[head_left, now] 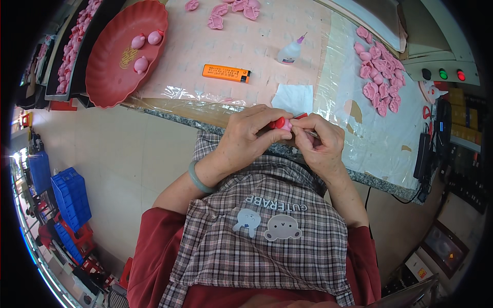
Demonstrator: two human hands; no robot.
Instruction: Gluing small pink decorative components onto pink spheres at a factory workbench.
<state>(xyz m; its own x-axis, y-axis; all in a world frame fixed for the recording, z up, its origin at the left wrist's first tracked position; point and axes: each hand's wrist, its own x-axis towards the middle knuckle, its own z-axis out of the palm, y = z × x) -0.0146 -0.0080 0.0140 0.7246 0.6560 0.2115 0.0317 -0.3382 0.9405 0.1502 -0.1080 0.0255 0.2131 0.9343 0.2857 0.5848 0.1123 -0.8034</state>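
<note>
At the table's near edge, my left hand (249, 134) grips a small pink figure (288, 125) with a round red part between thumb and fingers. My right hand (322, 142) is closed in a pinch and meets the figure from the right. A thin red piece (300, 116) shows at its fingertips; what it belongs to is hidden by the fingers. Just beyond the hands lies a white paper sheet (294, 97). An orange lighter (225, 73) and a small white squeeze bottle (291, 52) with a purple needle tip are farther off.
On the left, a red scalloped bowl (110, 77) holds 3 pink-and-red figures, beside a dark tray (82, 56) packed with more. Loose pink pieces (382, 72) are heaped at right, with others (215, 20) at the far edge. Blue crates (72, 197) stand on the floor at left.
</note>
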